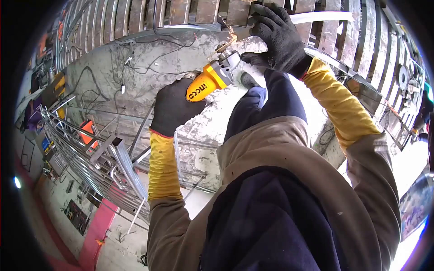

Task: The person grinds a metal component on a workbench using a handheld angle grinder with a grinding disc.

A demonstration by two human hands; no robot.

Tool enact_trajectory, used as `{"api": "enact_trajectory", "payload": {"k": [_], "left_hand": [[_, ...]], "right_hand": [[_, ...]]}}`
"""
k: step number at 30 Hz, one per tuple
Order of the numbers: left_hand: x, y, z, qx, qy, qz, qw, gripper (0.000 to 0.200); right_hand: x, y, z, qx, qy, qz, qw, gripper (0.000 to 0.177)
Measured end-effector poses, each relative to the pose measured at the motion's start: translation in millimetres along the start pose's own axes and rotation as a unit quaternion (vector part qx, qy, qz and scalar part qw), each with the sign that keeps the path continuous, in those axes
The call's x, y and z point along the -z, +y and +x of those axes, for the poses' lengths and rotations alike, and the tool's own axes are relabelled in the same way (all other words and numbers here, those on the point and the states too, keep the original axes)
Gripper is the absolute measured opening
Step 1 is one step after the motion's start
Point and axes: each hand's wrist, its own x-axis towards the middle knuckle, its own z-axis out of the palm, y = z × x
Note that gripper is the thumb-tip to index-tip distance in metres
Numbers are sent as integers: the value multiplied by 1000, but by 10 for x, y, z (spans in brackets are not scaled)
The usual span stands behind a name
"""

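Note:
My left hand (174, 106), in a black glove, is wrapped round the rear of a yellow angle grinder (205, 86). The grinder's head tilts up toward the slatted metal bench, and orange sparks (233, 37) fly from its disc. My right hand (280, 43), gloved too, grips a pale metal bar (321, 16) at the bench edge, thumb below and fingers above. The bar runs out to the right over the slats. Its end by the disc is partly hidden by the glove and sparks.
The slatted metal bench (203, 11) spans the top of the view. Black cables (153, 67) trail across the worn concrete floor (135, 54). A rack of long metal tubes (99, 158) stands close on my left. A grey disc (402, 77) lies on the bench at right.

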Motion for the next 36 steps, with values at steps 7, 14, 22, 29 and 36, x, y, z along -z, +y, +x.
{"api": "enact_trajectory", "payload": {"k": [7,14,22,29,36], "left_hand": [[-21,-35,-6,4,-9,-8,1000,41],[-7,-8,-1,5,-8,-21,1000,47],[0,21,8,-10,8,0,1000,37],[6,-8,4,-10,-4,9,1000,36],[17,-12,-8,-12,-1,12,1000,35]], "right_hand": [[46,-9,27,1,-18,7,1000,63],[30,-19,19,3,-10,11,1000,62],[38,-2,12,2,-17,20,1000,62],[57,4,19,3,-19,12,1000,63],[29,10,0,3,-2,10,1000,66]]}}
